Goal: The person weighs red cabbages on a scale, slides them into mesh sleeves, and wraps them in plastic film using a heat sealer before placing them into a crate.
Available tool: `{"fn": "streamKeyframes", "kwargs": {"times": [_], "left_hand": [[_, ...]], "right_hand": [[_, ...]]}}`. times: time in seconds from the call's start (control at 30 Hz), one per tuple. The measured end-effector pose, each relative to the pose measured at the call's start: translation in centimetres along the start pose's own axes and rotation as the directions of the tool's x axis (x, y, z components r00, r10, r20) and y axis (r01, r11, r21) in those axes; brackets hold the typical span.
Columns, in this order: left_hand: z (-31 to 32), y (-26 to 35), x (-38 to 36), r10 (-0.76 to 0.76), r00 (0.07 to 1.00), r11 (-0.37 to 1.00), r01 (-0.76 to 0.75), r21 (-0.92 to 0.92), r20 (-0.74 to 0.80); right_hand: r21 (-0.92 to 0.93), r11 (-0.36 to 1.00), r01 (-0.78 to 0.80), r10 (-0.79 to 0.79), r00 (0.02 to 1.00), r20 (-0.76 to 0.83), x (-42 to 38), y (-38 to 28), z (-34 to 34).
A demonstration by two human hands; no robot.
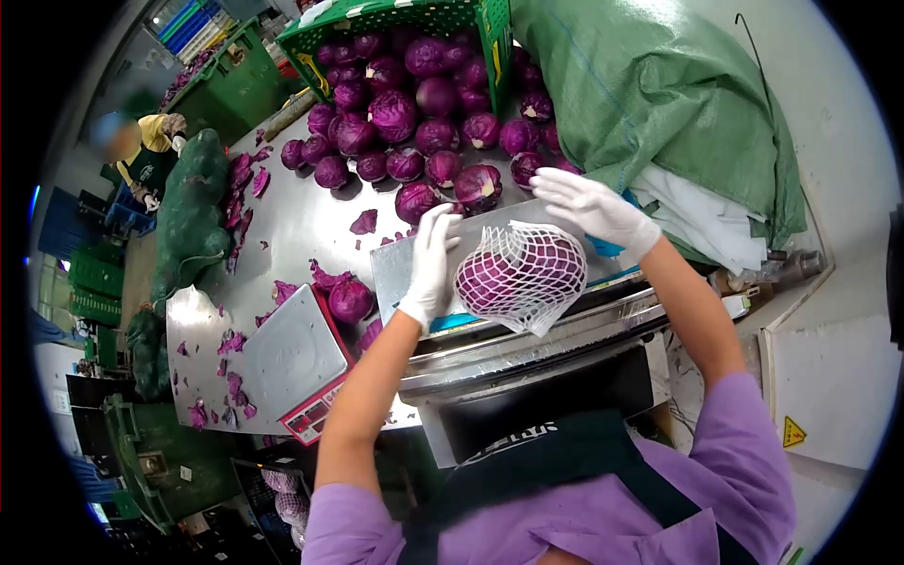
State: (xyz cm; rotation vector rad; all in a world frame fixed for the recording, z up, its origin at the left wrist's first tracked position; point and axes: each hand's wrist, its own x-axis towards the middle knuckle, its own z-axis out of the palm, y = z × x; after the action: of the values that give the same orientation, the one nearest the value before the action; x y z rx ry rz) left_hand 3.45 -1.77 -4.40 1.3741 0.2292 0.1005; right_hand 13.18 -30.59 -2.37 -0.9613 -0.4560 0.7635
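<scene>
A red cabbage in a white foam net sleeve rests at the near edge of the metal work surface, the net gathered into a point toward me. My left hand, in a white glove, is just left of it with fingers stretched upward and bent slightly inward. Beyond its right side, my right hand, also gloved in white, reaches inward with its fingers extended and holding nothing. Both hands appear apart from the netted cabbage. Bare red cabbages are heaped past my hands, spilling from a green crate.
A scale stands at left beside a loose cabbage. Torn purple leaves litter the table. At right lies a green woven sack over white netting. A filled green net sack and another person are far left.
</scene>
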Motion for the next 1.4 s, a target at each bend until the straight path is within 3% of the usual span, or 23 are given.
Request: {"fn": "streamKeyframes", "kwargs": {"times": [0.07, 0.1, 0.13, 0.2, 0.27, 0.3, 0.37, 0.4, 0.53, 0.57, 0.67, 0.73, 0.8, 0.87, 0.93, 0.97, 1.03, 1.07, 1.13, 1.23, 1.27, 1.3, 1.4], "left_hand": [[-3.3, 0.3, -1.4, 0.246, 0.965, 0.854, -0.262, 0.450, 0.094], [-4.9, 1.4, -3.0, 0.275, 0.949, 0.727, -0.308, 0.614, 0.151], [-6.3, 2.9, -5.2, 0.382, 0.869, 0.488, -0.480, 0.729, 0.315], [-9.9, 4.4, -8.6, 0.175, 0.757, 0.110, -0.651, 0.751, 0.630], [-11.5, 5.2, -11.5, -0.003, 0.559, -0.124, -0.823, 0.554, 0.829], [-13.2, 4.5, -12.2, -0.110, 0.497, -0.197, -0.860, 0.471, 0.861], [-14.0, 4.0, -12.8, -0.264, 0.440, -0.300, -0.883, 0.360, 0.859], [-13.2, 3.9, -12.6, -0.166, 0.423, -0.302, -0.882, 0.362, 0.891], [-9.0, 2.0, -12.3, -0.153, 0.526, -0.358, -0.818, 0.450, 0.837], [-8.6, 0.5, -12.1, -0.055, 0.512, -0.366, -0.809, 0.459, 0.857], [-7.9, -0.3, -12.6, 0.078, 0.593, -0.310, -0.750, 0.585, 0.802], [-9.3, -0.6, -14.4, 0.337, 0.664, -0.041, -0.698, 0.715, 0.667], [-9.2, 1.6, -18.2, 0.320, 0.767, 0.192, -0.628, 0.754, 0.557], [-8.8, 3.7, -21.3, 0.347, 0.843, 0.474, -0.536, 0.699, 0.412], [-7.3, 7.6, -23.1, 0.254, 0.937, 0.858, -0.332, 0.391, 0.239], [-6.1, 10.0, -22.8, 0.234, 0.961, 0.852, -0.276, 0.445, 0.149], [-3.2, 11.5, -18.9, 0.248, 0.968, 0.908, -0.222, 0.356, -0.029], [-1.9, 11.2, -15.8, 0.271, 0.956, 0.947, -0.242, 0.212, -0.116], [-1.9, 8.4, -8.8, 0.298, 0.951, 0.954, -0.294, 0.051, -0.086], [-3.2, 4.7, -3.5, 0.081, 0.956, 0.866, -0.208, 0.455, 0.282], [-2.7, 4.3, -3.5, -0.072, 0.932, 0.811, -0.153, 0.564, 0.356], [-2.6, 3.9, -4.1, -0.073, 0.892, 0.810, -0.207, 0.548, 0.445], [-2.5, 2.2, -5.3, 0.009, 0.819, 0.754, -0.383, 0.534, 0.574]], "right_hand": [[-0.177, 0.980, -0.087, 0.042, 0.969, -0.243, -3.1, -1.2, -0.6], [-0.500, 0.850, -0.167, 0.010, 0.953, -0.302, -5.4, -1.8, -0.1], [-0.752, 0.611, -0.248, -0.043, 0.938, -0.344, -8.0, -2.3, 0.7], [-0.995, 0.003, -0.101, -0.020, 0.995, -0.101, -13.4, -2.3, 1.4], [-0.817, -0.487, 0.310, 0.102, 0.949, 0.299, -16.9, -2.5, 1.8], [-0.805, -0.513, 0.298, 0.259, 0.948, 0.186, -18.3, -2.4, 1.9], [-0.757, -0.565, 0.330, 0.284, 0.938, 0.197, -18.4, -2.1, 1.6], [-0.706, -0.610, 0.359, 0.307, 0.929, 0.208, -18.1, -1.7, 1.3], [-0.785, -0.542, 0.299, 0.246, 0.950, 0.191, -15.0, 0.5, 2.1], [-0.816, -0.482, 0.320, 0.087, 0.944, 0.319, -15.3, 2.1, 0.7], [-0.861, -0.494, 0.122, -0.127, 0.969, 0.211, -17.1, 3.6, 0.6], [-0.940, -0.325, 0.103, -0.309, 0.928, 0.209, -19.1, 4.6, 1.1], [-0.970, -0.216, -0.108, -0.271, 0.962, -0.047, -21.8, 2.5, 5.3], [-0.989, 0.149, -0.006, -0.435, 0.898, -0.071, -23.1, 0.8, 7.3], [-0.753, 0.589, -0.293, -0.208, 0.846, -0.492, -24.0, -4.7, 11.1], [-0.690, 0.707, -0.156, -0.282, 0.832, -0.477, -23.1, -5.9, 11.7], [-0.861, 0.495, -0.116, -0.493, 0.779, -0.388, -18.9, -6.6, 11.6], [-0.668, 0.744, -0.007, -0.442, 0.745, -0.500, -15.9, -5.8, 10.6], [-0.663, 0.714, 0.224, -0.566, 0.743, -0.359, -10.3, -3.8, 7.4], [-0.918, 0.397, 0.015, -0.328, 0.936, -0.127, -5.9, -1.4, 3.9], [-0.879, 0.475, -0.045, -0.081, 0.992, -0.095, -5.7, -0.4, 3.4], [-0.914, 0.404, -0.039, 0.060, 0.998, -0.016, -5.8, 0.3, 3.7], [-0.771, 0.637, 0.031, -0.025, 0.999, 0.020, -5.4, 2.8, 4.2]]}}
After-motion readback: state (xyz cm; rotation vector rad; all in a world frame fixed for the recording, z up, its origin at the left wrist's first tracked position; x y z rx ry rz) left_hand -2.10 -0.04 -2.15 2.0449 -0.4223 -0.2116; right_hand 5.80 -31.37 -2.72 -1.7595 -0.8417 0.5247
